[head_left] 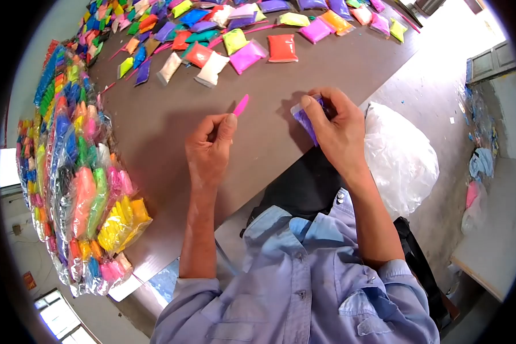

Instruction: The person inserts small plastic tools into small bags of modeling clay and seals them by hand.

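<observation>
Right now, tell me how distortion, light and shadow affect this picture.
Head view: fisheye bends the table edge and blackens the corners; the floor at top right is overexposed; the left hand and right hand cast soft shadows on the table.

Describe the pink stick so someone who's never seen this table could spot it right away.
Start at the brown table, then find the left hand near its middle. The pink stick pokes up from that hand's fingertips. Unlike the other pink sticks lying among the packets at the far edge, it is held.
</observation>
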